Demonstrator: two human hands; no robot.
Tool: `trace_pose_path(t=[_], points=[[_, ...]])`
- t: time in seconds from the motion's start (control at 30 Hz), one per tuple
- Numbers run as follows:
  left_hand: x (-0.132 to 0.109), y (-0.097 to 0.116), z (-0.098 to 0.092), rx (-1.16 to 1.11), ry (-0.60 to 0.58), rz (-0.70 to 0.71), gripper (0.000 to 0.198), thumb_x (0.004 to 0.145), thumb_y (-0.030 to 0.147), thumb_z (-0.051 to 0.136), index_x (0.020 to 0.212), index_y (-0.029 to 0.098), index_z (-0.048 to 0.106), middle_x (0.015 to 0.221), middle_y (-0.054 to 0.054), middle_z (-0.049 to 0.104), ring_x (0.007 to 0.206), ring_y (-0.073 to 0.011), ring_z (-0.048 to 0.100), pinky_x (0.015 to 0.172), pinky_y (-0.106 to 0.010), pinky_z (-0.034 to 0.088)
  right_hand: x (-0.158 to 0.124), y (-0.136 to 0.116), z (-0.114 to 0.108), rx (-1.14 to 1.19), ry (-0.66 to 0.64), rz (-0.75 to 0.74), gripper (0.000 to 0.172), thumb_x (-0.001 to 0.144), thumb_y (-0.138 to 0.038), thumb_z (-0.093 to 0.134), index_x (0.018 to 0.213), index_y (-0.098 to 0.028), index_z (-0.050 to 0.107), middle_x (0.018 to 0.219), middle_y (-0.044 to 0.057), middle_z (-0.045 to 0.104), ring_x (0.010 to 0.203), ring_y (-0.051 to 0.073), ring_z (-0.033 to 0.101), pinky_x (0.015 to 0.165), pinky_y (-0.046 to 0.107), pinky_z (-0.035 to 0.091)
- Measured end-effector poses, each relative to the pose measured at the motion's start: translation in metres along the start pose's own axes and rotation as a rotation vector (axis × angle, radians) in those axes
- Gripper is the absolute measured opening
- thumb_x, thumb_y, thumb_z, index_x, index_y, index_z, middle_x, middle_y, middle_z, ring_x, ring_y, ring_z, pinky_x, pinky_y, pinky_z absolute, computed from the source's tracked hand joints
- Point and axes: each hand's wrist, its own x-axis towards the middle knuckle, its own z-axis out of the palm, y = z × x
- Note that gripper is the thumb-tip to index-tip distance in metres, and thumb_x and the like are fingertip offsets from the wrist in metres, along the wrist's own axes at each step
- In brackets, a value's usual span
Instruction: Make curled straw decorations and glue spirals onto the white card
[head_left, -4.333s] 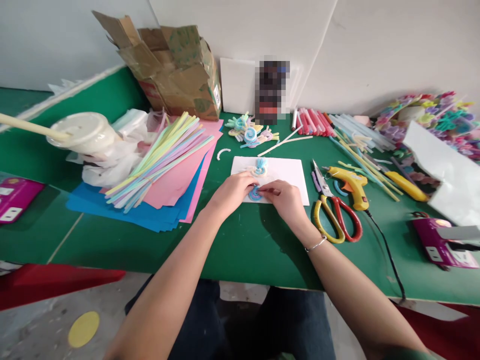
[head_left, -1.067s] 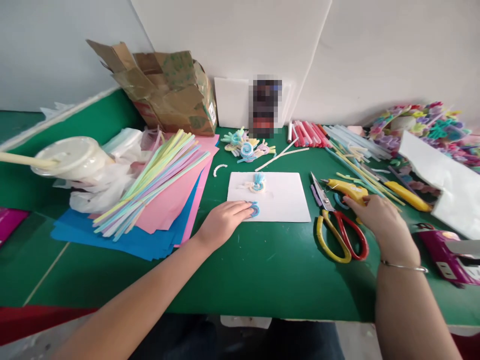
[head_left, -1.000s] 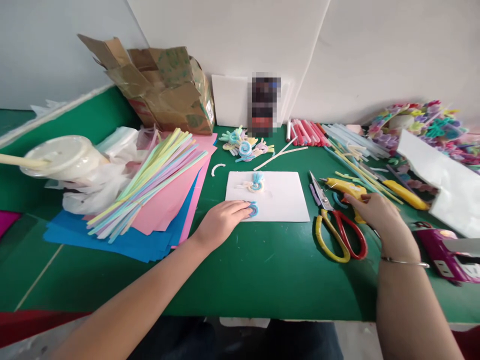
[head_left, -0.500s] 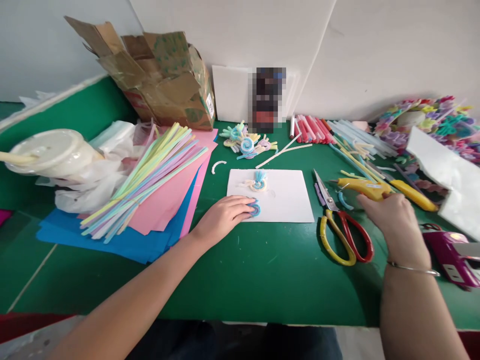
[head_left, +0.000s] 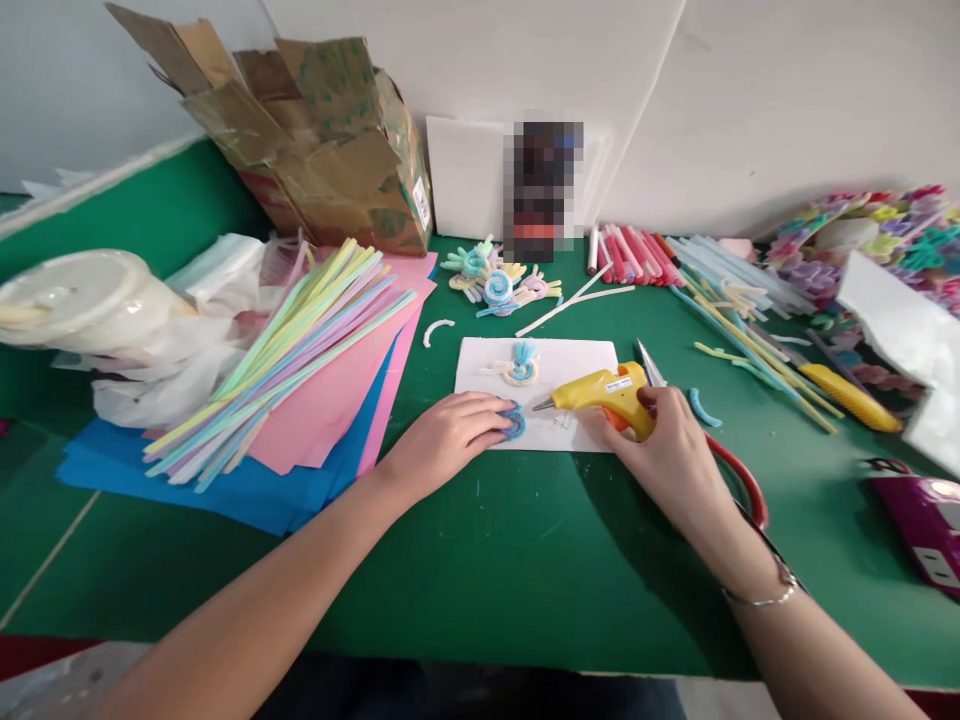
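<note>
My right hand (head_left: 671, 455) is wrapped round the handle of a yellow hot glue gun (head_left: 604, 390), its nozzle pointing left over the white card (head_left: 592, 350). The nozzle is close to a blue pipe cleaner coil (head_left: 514, 422) but apart from it. My left hand (head_left: 457, 430) grips that coil at the card's left side, its fingers together and covering part of it. Above it on the card lies a blue and cream pipe cleaner spiral (head_left: 521, 365) with a light blue tuft. Scissors (head_left: 651, 362) with a red handle are partly hidden behind my right hand.
Pastel pipe cleaners (head_left: 300, 360) lie on coloured sheets (head_left: 322, 440) at left, near a lidded cup (head_left: 90, 300). A cardboard box (head_left: 337, 170) stands behind. Finished coils (head_left: 499, 290) and red markers (head_left: 634, 255) are at the back; a yellow cutter (head_left: 851, 395) and purple power strip (head_left: 930, 530) lie right.
My right hand has lifted the glue gun from beside the scissors and brought it left over the card. My left hand stays on the blue coil.
</note>
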Motion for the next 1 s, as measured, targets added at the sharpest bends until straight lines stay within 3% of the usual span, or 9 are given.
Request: trace_pose_path(t=[0.33, 0.67, 1.0], points=[[0.001, 0.000, -0.001, 0.003, -0.014, -0.005, 0.018, 0.088, 0.021, 0.054, 0.096, 0.016, 0.069, 0.109, -0.006, 0.069, 0.103, -0.0172, 0.063, 0.092, -0.033, 0.052, -0.001, -0.003, 0.010, -0.039, 0.101, -0.125, 0.043, 0.070, -0.058, 0.057, 0.087, -0.019, 0.048, 0.090, 0.013, 0.060, 0.067, 0.023, 0.059, 0.049, 0.033, 0.045], [0.001, 0.001, -0.002, 0.001, -0.018, 0.003, 0.020, 0.090, 0.023, 0.051, 0.097, 0.018, 0.069, 0.109, -0.006, 0.069, 0.102, -0.0169, 0.063, 0.090, -0.033, 0.053, -0.010, -0.002, 0.008, -0.108, 0.220, -0.318, 0.021, 0.082, -0.038, 0.052, 0.089, -0.018, 0.051, 0.087, 0.010, 0.057, 0.072, 0.022, 0.059, 0.054, 0.034, 0.050], [0.001, 0.000, -0.002, 0.005, -0.032, -0.006, 0.022, 0.091, 0.024, 0.050, 0.097, 0.018, 0.069, 0.109, -0.006, 0.069, 0.104, -0.0173, 0.063, 0.092, -0.033, 0.052, -0.014, -0.005, 0.005, -0.143, 0.275, -0.410, 0.015, 0.084, -0.030, 0.053, 0.090, -0.017, 0.052, 0.085, 0.008, 0.056, 0.072, 0.021, 0.060, 0.053, 0.031, 0.050]])
